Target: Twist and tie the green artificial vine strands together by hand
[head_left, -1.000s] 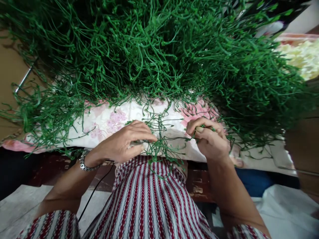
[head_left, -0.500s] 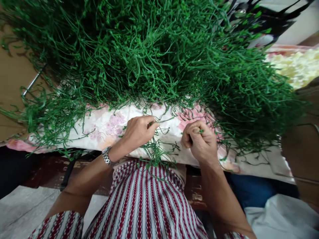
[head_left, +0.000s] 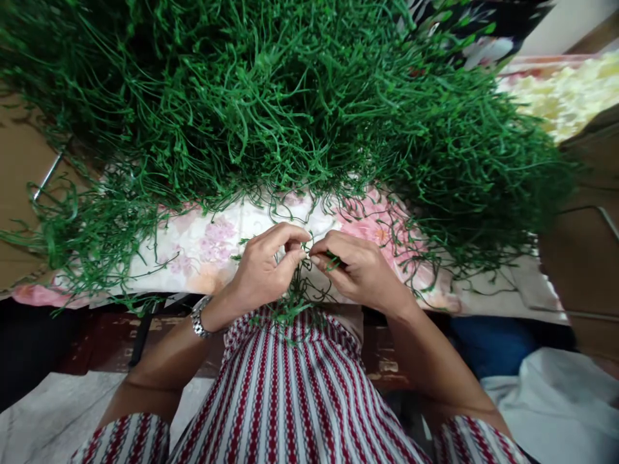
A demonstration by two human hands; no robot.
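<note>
My left hand (head_left: 268,264) and my right hand (head_left: 358,267) meet fingertip to fingertip above the flowered cloth (head_left: 193,238). Thumb and forefinger of the left are pinched on a thin green plastic stem (head_left: 304,246). The right fingers are curled and pinch a small green stem piece (head_left: 333,261), part of it showing between them. Below the hands a small bunch of green stems (head_left: 290,309) lies at the cloth's near edge, against the striped clothing. The exact point where the two pieces meet is too small to make out.
A large heap of green plastic stems (head_left: 271,109) covers the far side of the cloth. Cardboard (head_left: 19,187) with a metal rod (head_left: 51,171) stands left, another brown box (head_left: 580,270) right. Pale yellow petals (head_left: 575,96) lie at far right. A person's blue-clothed leg (head_left: 488,345) is at lower right.
My right hand has moved left and turned, so its fingertips now meet those of my left hand. The left hand has stayed nearly in place. The camera view has shifted slightly.
</note>
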